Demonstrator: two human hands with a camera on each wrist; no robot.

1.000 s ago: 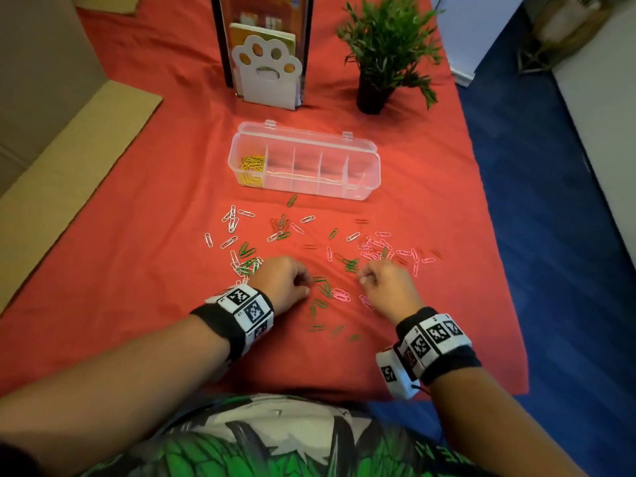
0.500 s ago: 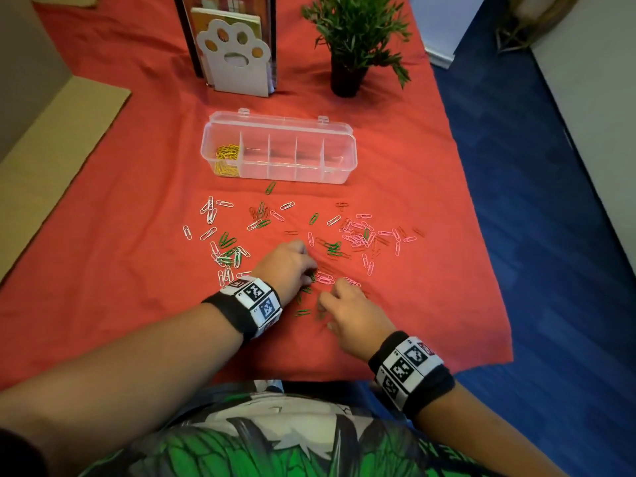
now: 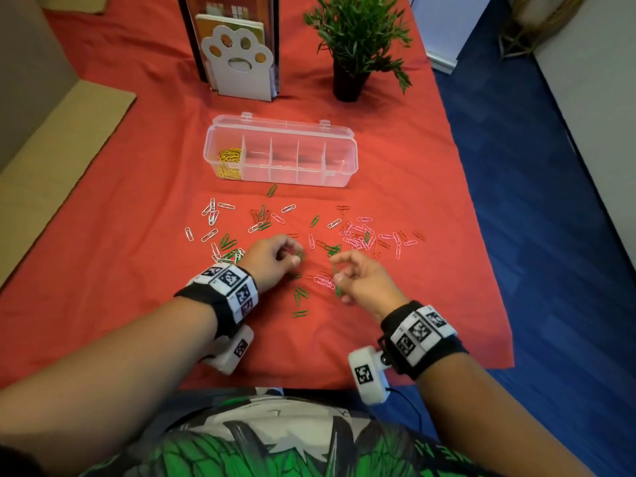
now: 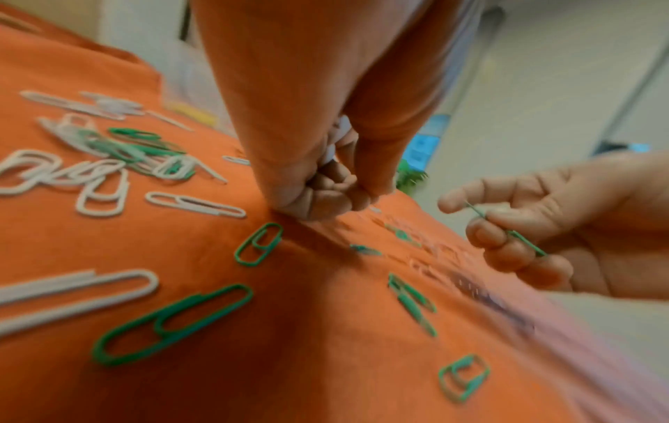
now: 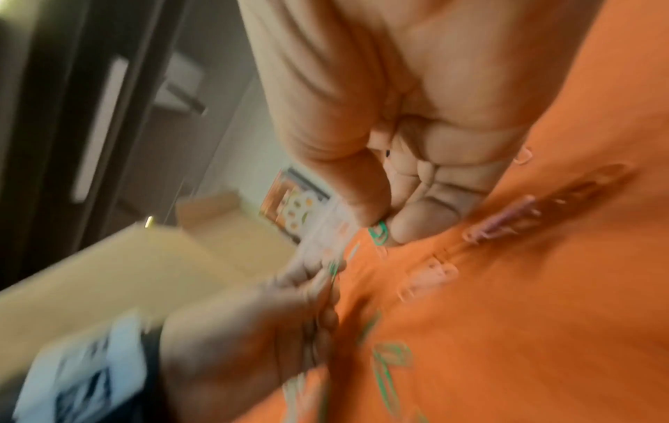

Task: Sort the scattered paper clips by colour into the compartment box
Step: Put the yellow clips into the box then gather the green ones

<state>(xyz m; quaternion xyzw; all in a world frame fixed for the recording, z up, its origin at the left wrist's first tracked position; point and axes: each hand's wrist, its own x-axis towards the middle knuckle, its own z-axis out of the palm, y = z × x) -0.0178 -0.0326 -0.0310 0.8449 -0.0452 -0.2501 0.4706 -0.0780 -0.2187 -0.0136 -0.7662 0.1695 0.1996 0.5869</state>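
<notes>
A clear compartment box lies open on the red cloth, with yellow clips in its leftmost compartment. White clips, pink clips and green clips lie scattered in front of it. My left hand rests on the cloth with its fingers curled, and a green clip shows at its fingertips. In the left wrist view the left hand is a tight fist. My right hand hovers just above the cloth and pinches a green clip between thumb and fingers, as the right wrist view confirms.
A white paw-shaped holder and a potted plant stand behind the box. Cardboard lies on the left. The cloth's right edge drops to a blue floor.
My right hand has risen off the cloth with a green clip pinched in it. The left hand stays curled at about the same spot.
</notes>
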